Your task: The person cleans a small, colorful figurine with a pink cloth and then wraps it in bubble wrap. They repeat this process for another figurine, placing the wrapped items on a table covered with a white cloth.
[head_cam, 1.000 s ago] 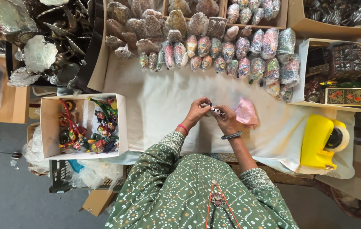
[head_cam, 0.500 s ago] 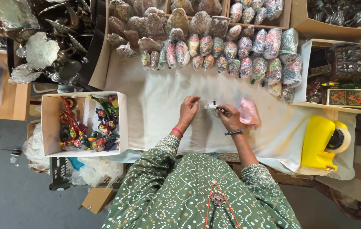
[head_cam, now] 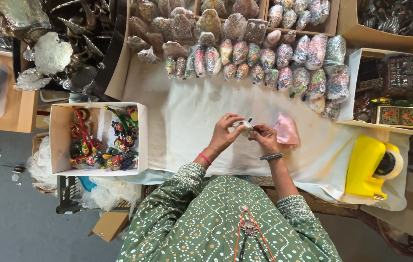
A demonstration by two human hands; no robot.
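Head view, looking straight down: left hand (head_cam: 225, 132) and right hand (head_cam: 263, 137) meeting over the white cloth-covered table (head_cam: 192, 126), fingers of both pinched on one small pale plastic-wrapped trinket (head_cam: 243, 126) held just above the cloth. Exact make of the trinket too small to tell. Just beside the right hand, touching its far side, a crumpled pink cloth (head_cam: 286, 130). Beyond the hands, well apart, rows of colourful painted ornaments in clear bags (head_cam: 284, 63). To the left, a white cardboard box of red and green figurines (head_cam: 100, 138); to the right, a yellow tape dispenser (head_cam: 370, 166).

Probably wrapping or unwrapping in hand. Best done with fingertips only, light pressure, the piece kept low over the cloth so a slip costs nothing. Steady with the left, work the film with the right, elbows clear of the bagged rows.
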